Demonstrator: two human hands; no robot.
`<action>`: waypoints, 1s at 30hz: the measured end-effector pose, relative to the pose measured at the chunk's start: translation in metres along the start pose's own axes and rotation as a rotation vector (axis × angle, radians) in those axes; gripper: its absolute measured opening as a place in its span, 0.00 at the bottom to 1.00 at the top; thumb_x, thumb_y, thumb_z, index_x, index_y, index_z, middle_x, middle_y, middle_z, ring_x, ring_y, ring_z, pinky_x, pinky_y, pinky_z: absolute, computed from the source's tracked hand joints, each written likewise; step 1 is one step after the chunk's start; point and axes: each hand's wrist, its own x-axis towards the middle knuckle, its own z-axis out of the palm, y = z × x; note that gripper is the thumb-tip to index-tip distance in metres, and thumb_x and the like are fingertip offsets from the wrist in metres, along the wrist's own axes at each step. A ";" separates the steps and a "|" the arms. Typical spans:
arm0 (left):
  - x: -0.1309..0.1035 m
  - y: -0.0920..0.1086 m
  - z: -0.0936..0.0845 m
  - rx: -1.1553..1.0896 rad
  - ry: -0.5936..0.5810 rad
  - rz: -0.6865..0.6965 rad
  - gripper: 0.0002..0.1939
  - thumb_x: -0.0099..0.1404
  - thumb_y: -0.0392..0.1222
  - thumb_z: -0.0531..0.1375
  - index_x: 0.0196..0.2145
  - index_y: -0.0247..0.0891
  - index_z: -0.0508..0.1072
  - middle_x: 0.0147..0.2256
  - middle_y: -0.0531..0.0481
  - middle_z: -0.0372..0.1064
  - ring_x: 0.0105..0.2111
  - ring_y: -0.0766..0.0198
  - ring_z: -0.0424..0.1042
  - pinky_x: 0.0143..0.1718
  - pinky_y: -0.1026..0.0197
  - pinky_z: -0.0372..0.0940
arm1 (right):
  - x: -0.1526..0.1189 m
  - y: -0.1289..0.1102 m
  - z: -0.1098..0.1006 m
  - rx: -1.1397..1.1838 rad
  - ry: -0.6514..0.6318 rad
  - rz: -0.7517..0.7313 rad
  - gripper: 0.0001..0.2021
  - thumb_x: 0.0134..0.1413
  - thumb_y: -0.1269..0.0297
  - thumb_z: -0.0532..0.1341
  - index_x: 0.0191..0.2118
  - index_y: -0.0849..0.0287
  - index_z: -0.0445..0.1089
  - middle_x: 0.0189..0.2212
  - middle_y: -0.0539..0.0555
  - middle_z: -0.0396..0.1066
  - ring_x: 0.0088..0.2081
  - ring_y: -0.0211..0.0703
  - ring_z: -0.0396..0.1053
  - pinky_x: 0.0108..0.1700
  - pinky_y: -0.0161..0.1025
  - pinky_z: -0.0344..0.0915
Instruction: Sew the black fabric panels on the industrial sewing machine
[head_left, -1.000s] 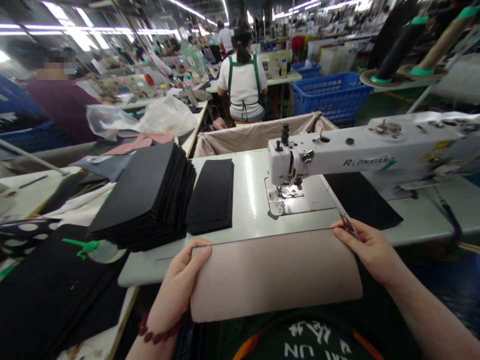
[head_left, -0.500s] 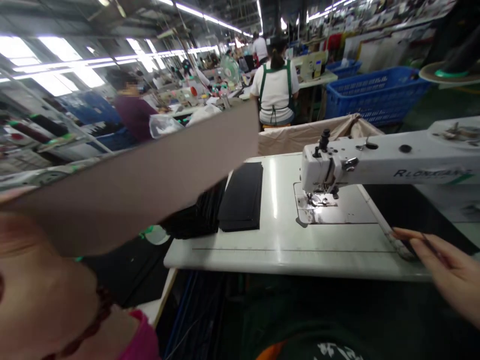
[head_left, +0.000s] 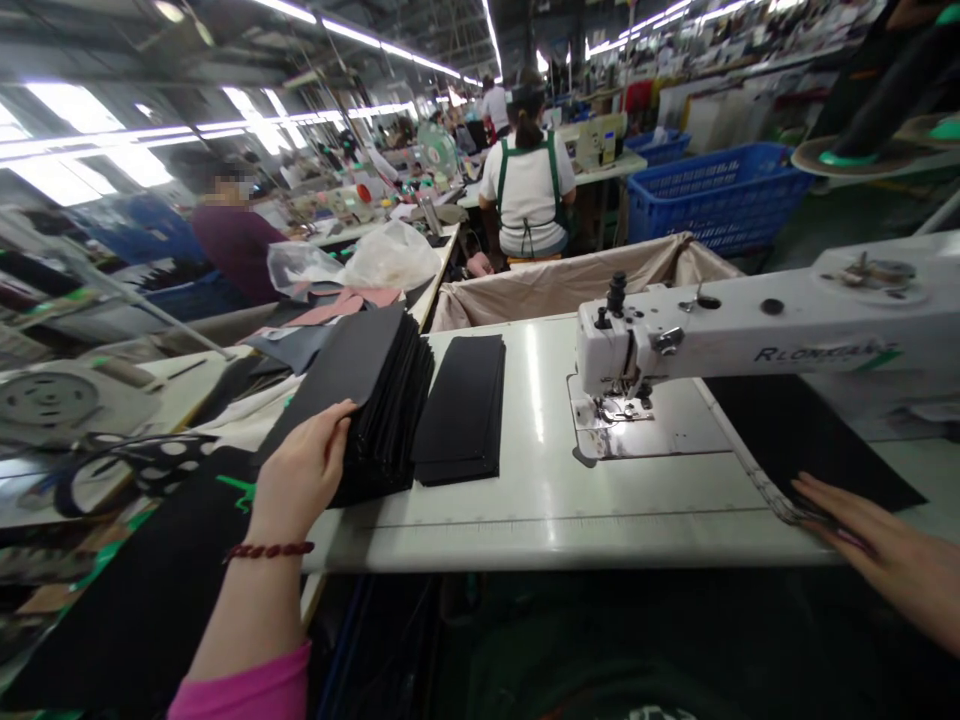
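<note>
My left hand [head_left: 307,465] is at the near edge of a tall stack of black panels [head_left: 386,420], its thumb and fingers closed on the edge of the top panel [head_left: 352,345]. A beaded bracelet [head_left: 270,551] circles that wrist. Beside the tall stack lies a lower pile of black panels [head_left: 461,405]. On the right, my right hand [head_left: 874,530] has its fingers extended over the near corner of a black panel [head_left: 806,435] lying under the sewing machine's arm. A thin dark reddish object, partly hidden, shows in its palm. The white sewing machine [head_left: 682,325] has its needle area lit.
A beige cloth-lined bin [head_left: 517,292] adjoins the table's far side. Clear plastic bags [head_left: 390,255] and cloth pieces lie at the left. A blue basket [head_left: 716,200] and a seated person in a green apron [head_left: 525,190] are beyond. Another person [head_left: 232,235] sits at the left.
The panel that my left hand held up close to the camera is down on the tall stack. That hand has moved forward and right. My right hand's fingers have straightened over the panel.
</note>
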 end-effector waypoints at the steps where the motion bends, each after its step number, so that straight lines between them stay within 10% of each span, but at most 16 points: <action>1: 0.000 0.004 -0.001 0.016 0.006 -0.019 0.17 0.73 0.44 0.48 0.55 0.40 0.67 0.54 0.48 0.69 0.51 0.56 0.70 0.54 0.52 0.64 | -0.001 0.008 0.000 -0.030 -0.092 -0.023 0.28 0.52 0.41 0.58 0.60 0.37 0.64 0.56 0.57 0.68 0.42 0.55 0.76 0.33 0.49 0.67; 5: 0.001 0.033 -0.006 -0.017 0.110 -0.001 0.20 0.70 0.46 0.54 0.58 0.44 0.64 0.57 0.51 0.65 0.56 0.55 0.66 0.58 0.49 0.61 | 0.003 0.021 -0.012 -0.055 -0.292 -0.038 0.27 0.57 0.52 0.58 0.63 0.38 0.59 0.61 0.57 0.63 0.50 0.54 0.72 0.41 0.48 0.68; 9: -0.005 0.086 0.006 -0.282 0.183 0.185 0.26 0.66 0.40 0.59 0.61 0.47 0.61 0.60 0.51 0.61 0.58 0.52 0.64 0.61 0.46 0.58 | 0.008 -0.004 -0.035 -0.014 -0.221 -0.049 0.21 0.59 0.60 0.57 0.58 0.45 0.67 0.56 0.59 0.69 0.51 0.52 0.71 0.49 0.46 0.65; 14: -0.009 0.181 0.047 -0.674 -0.087 0.449 0.22 0.68 0.35 0.56 0.58 0.45 0.65 0.59 0.45 0.62 0.57 0.54 0.64 0.59 0.49 0.62 | 0.002 -0.107 -0.040 0.032 -0.193 -0.335 0.19 0.56 0.69 0.57 0.53 0.51 0.69 0.47 0.57 0.75 0.40 0.46 0.74 0.41 0.43 0.66; 20: -0.017 0.289 0.094 -0.834 -0.516 0.765 0.26 0.72 0.41 0.53 0.65 0.43 0.53 0.65 0.46 0.51 0.66 0.60 0.51 0.64 0.53 0.55 | -0.008 -0.227 0.002 0.347 -0.644 -0.636 0.12 0.58 0.64 0.58 0.47 0.54 0.71 0.35 0.51 0.76 0.33 0.41 0.72 0.34 0.38 0.61; 25: -0.050 0.288 0.118 -0.655 -0.510 0.805 0.32 0.68 0.46 0.58 0.66 0.43 0.52 0.66 0.46 0.49 0.67 0.56 0.48 0.66 0.47 0.48 | 0.024 -0.216 0.027 0.605 -0.668 -0.532 0.11 0.64 0.58 0.55 0.47 0.54 0.70 0.38 0.49 0.77 0.39 0.37 0.73 0.43 0.33 0.63; 30: -0.072 0.245 0.108 -0.482 -0.478 0.577 0.29 0.70 0.45 0.56 0.66 0.43 0.53 0.66 0.46 0.51 0.66 0.55 0.49 0.65 0.46 0.52 | 0.091 -0.188 0.066 0.184 -0.382 -0.368 0.19 0.67 0.60 0.50 0.61 0.53 0.60 0.58 0.55 0.66 0.51 0.44 0.70 0.45 0.39 0.68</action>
